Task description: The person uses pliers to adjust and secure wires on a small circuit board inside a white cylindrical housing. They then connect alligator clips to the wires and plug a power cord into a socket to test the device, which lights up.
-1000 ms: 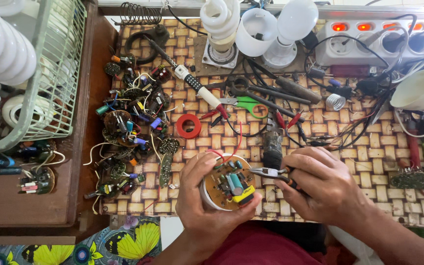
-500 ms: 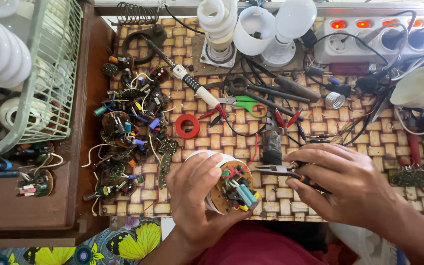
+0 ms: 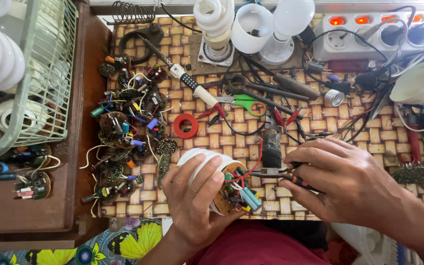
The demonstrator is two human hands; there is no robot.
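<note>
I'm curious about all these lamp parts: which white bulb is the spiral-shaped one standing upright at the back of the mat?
The spiral bulb, left of the open white cup-shaped housing and the smooth round bulb. Only its glass is a twisted tube.

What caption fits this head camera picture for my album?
Left hand holds a white lamp base with its circuit board while the right hand works pliers into it.

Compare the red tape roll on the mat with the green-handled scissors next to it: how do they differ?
The red tape roll is a small closed ring; the green-handled scissors are long, with metal blades. The tape roll lies free on bare mat, while wires and tools cross the scissors. Both lie flat on the woven mat, untouched by either hand.
</note>
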